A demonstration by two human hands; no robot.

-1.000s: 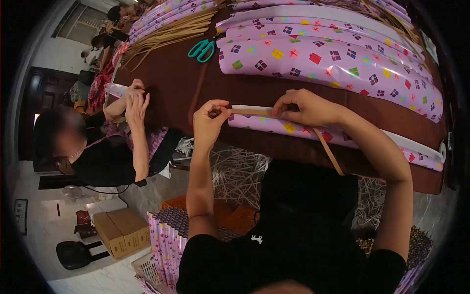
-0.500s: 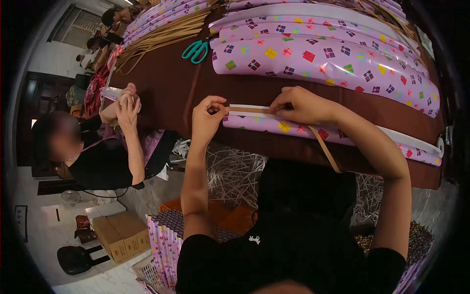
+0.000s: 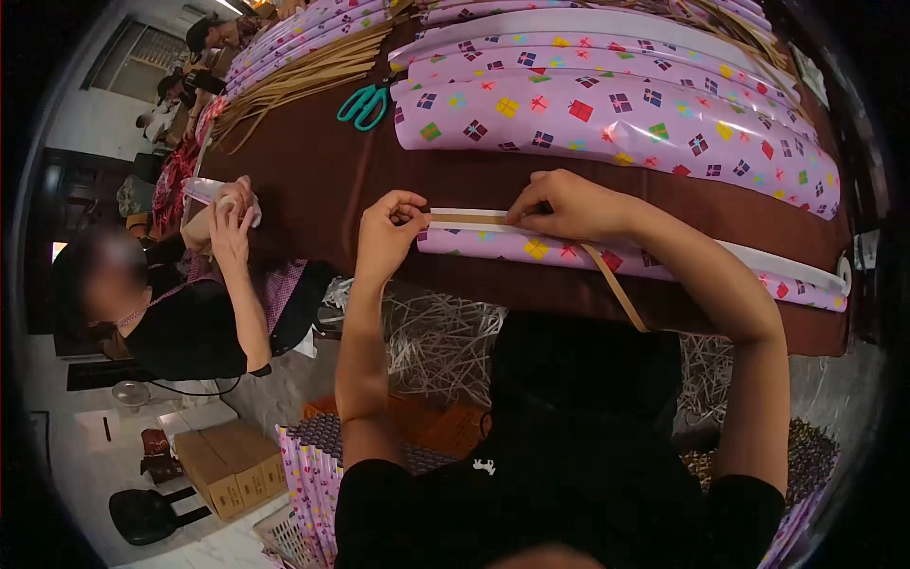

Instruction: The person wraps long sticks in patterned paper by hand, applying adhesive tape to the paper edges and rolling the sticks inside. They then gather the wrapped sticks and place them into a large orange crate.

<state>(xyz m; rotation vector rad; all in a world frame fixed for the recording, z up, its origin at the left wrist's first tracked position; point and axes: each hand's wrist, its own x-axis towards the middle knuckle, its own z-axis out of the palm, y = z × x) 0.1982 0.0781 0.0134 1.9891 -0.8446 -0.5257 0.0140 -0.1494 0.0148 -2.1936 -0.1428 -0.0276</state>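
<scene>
A roll of lilac gift-print wrapping paper (image 3: 502, 243) lies along the near edge of the brown-covered table, its white underside showing as a band on top. Flat along that band runs a tan tape strip (image 3: 468, 219), whose loose tail hangs over the roll toward me. At the roll's left end, my left hand (image 3: 387, 232) is closed in a pinch at the end of the strip. My right hand (image 3: 569, 206) has its thumb and fingers together on the strip, a short way to the right. Its exact fingertip contact is partly hidden.
Teal-handled scissors (image 3: 363, 107) lie beyond my left hand. Larger wrapping paper sheets (image 3: 607, 114) are layered across the back, beside a bundle of tan strips (image 3: 303, 81). A co-worker's hands (image 3: 232, 213) are together at the left. Paper shreds (image 3: 441, 341) cover the floor below.
The whole view has shifted slightly, so most things sit a little further left. Both hands keep their places on the strip and roll, with little movement between them.
</scene>
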